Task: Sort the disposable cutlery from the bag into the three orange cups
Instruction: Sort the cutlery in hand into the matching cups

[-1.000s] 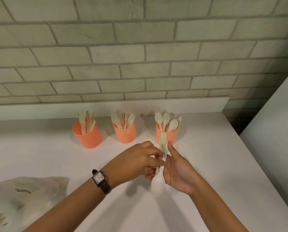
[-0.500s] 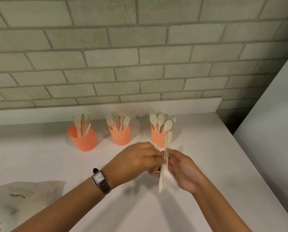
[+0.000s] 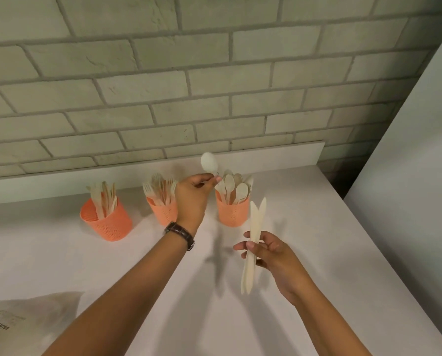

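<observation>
Left hand [image 3: 193, 194] pinches pale disposable spoon [image 3: 209, 163] by handle, centre frame, above rightmost orange mesh cup [image 3: 232, 213] holding spoons. Right hand [image 3: 268, 253] pinches two pale flat knives [image 3: 254, 219] mid-length, lower right. Cutlery probably light, stiff, snappable; take by handles. Clear plastic bag [image 3: 22, 322] lower left on white surface [image 3: 317, 240].

Pretty plain setup here tbh. The left forearm [image 3: 137, 286] and the right forearm [image 3: 325, 317] are both bare right down to the frame edge. The one thing worn is a wristwatch [image 3: 180, 235] on the left wrist, just behind the left hand [image 3: 191, 199]. Its strap [image 3: 173, 229] is dark brown with a bit of shine and looks like leather, and a small silver-coloured buckle [image 3: 191, 245] sits on it. The dial is out of sight, so only the band side shows. The right hand [image 3: 274, 255] is bare too, nails short and plain.
</observation>
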